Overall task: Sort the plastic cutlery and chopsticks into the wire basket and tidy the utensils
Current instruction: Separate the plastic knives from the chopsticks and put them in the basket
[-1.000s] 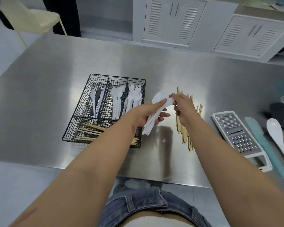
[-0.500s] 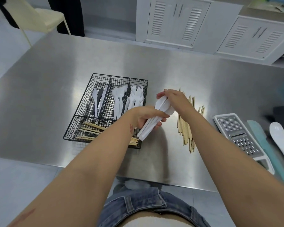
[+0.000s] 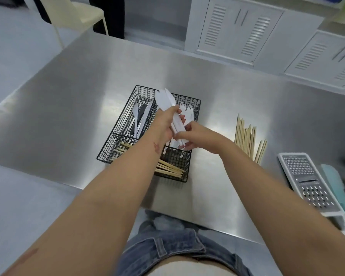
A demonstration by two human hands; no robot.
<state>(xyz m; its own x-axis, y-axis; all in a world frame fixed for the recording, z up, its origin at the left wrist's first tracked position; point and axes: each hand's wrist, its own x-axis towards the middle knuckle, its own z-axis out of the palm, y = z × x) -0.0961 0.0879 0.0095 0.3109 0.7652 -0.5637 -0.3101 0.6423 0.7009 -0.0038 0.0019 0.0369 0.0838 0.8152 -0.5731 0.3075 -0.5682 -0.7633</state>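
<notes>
A black wire basket (image 3: 127, 108) sits mid-table. Its left compartment holds white and black knives (image 3: 139, 118), the right one white forks (image 3: 188, 113), and the front one chopsticks (image 3: 169, 169). My left hand (image 3: 167, 124) is shut on a bundle of white plastic spoons (image 3: 165, 99), held over the basket's middle compartment with the bowls pointing away. My right hand (image 3: 195, 136) pinches the handle ends of the same bundle. Loose chopsticks (image 3: 246, 136) lie on the steel to the right of the basket.
A metal grater (image 3: 307, 180) in a white frame lies at the right, with a teal spatula (image 3: 337, 188) beside it. The steel table (image 3: 68, 96) ends near my lap. A cream chair (image 3: 78, 14) and white cabinets (image 3: 247, 28) stand beyond.
Both hands have carried the spoon bundle leftward from the bare steel to over the basket. The bundle has turned so the bowls point away from me.
</notes>
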